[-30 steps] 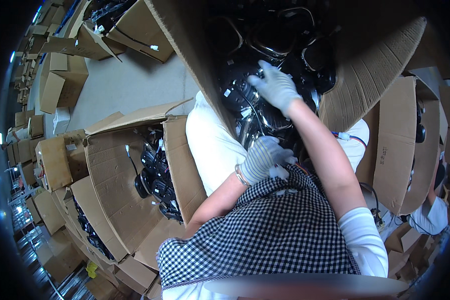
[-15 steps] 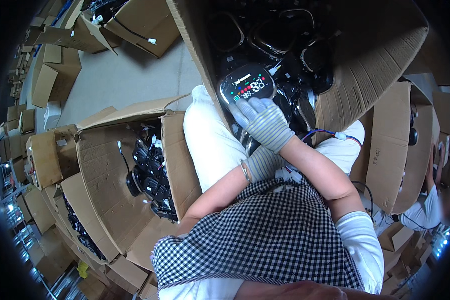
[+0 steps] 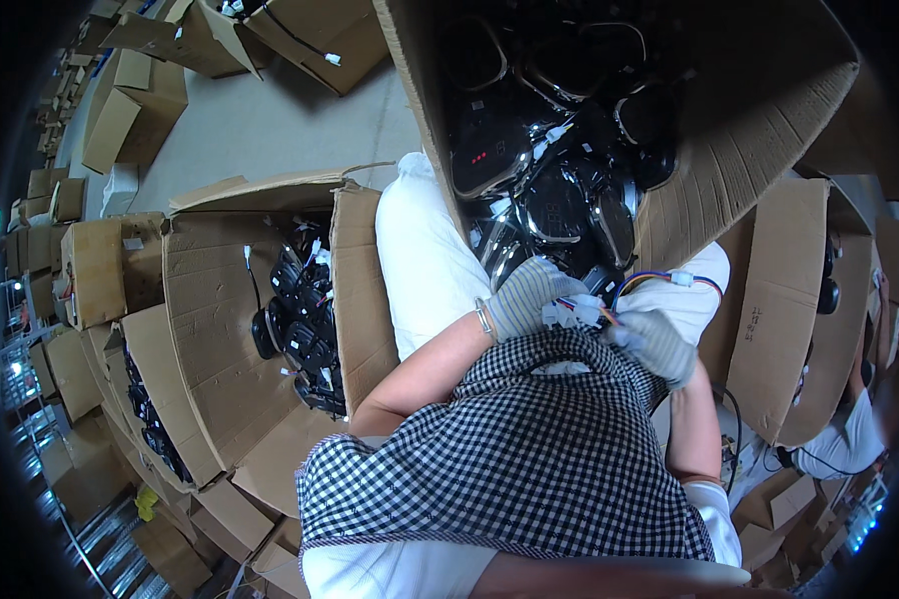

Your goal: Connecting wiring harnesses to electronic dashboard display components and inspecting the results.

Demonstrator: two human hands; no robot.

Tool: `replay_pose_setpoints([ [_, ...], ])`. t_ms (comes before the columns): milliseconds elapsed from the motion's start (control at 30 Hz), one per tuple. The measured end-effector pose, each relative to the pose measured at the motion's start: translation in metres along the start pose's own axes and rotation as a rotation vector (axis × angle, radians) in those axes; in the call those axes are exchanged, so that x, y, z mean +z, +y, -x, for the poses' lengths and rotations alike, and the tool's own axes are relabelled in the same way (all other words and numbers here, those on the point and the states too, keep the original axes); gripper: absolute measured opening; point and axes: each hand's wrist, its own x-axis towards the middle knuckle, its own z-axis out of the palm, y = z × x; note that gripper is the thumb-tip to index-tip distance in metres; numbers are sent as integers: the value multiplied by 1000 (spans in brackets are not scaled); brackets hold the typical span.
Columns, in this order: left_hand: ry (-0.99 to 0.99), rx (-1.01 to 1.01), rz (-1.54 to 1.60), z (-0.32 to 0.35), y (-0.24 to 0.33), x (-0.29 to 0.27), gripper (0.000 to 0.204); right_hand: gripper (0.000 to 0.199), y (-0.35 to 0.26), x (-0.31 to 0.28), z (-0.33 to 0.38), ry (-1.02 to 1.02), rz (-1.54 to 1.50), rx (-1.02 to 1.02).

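Observation:
In a striped grey glove, my left hand (image 3: 526, 299) is closed on a white wire connector (image 3: 572, 312) above my lap. Coloured wires (image 3: 609, 316) run from the connector toward my right hand (image 3: 659, 347), which is gloved too and somewhat blurred. Its fingers are curled beside the wires; what they hold is hidden. Just beyond my hands, a large cardboard box (image 3: 759, 150) tilts toward me, with several black glossy display units inside. One display unit (image 3: 489, 160) is dark except for a few small red lights. A blue and red cable (image 3: 704, 283) with a white plug lies over my right knee.
An open box (image 3: 220, 349) of black units with cables stands at my left. Another open box (image 3: 779, 309) stands at my right, with a co-worker's sleeve (image 3: 839, 439) beyond it. More cartons (image 3: 140, 110) stand on the grey floor at the far left.
My right hand has left the display unit and come back to the wires near my lap. The unit's bright coloured symbols have gone out, leaving red dots. My left hand now shows uncovered.

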Motion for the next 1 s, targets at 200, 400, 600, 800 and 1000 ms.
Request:
replay_pose_setpoints([
  [200,216,-170,634,13,-24,19,45,23,-59,-64,-61,710,-330,-115],
  [400,244,-38,493,-1,-11,4,45,29,-9,-74,-220,478,978,-139],
  [600,430,-35,407,8,-15,-3,29,24,-7,-60,-193,966,494,-532],
  [800,576,35,157,-22,0,-30,37,20,-34,-2,-83,614,267,-607],
  [1000,193,269,330,-39,0,-19,77,26,-9,22,-48,660,45,-562],
])
